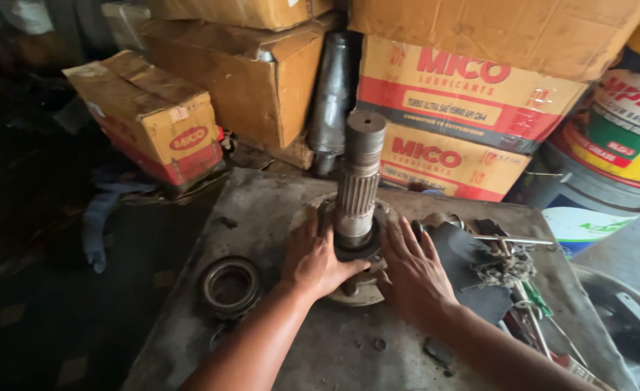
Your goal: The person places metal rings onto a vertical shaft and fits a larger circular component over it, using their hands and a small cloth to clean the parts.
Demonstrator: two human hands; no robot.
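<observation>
Far left, dark floor with a blue rag and a leaning carton; nothing there in play. On the greasy bench, a loose bearing ring lies near the left edge, apart from the work; a careless elbow could knock it to the floor. Left hand lies flat, fingers spread, palm pressed on the round flange, not closed round anything. The splined shaft stands upright from the flange at bench centre, between both hands. It is tall and top-heavy; judged risk: uneven pressing tips it, or oily palms slip and fingers get pinched at the collar. Right hand likewise open, flat on the flange's right side, grasping nothing. Just right of it, a dark cloth, a rod, tangled wire and a screwdriver crowd the bench; a sliding flange could snag these. Stacked cartons and a drum stand behind.
</observation>
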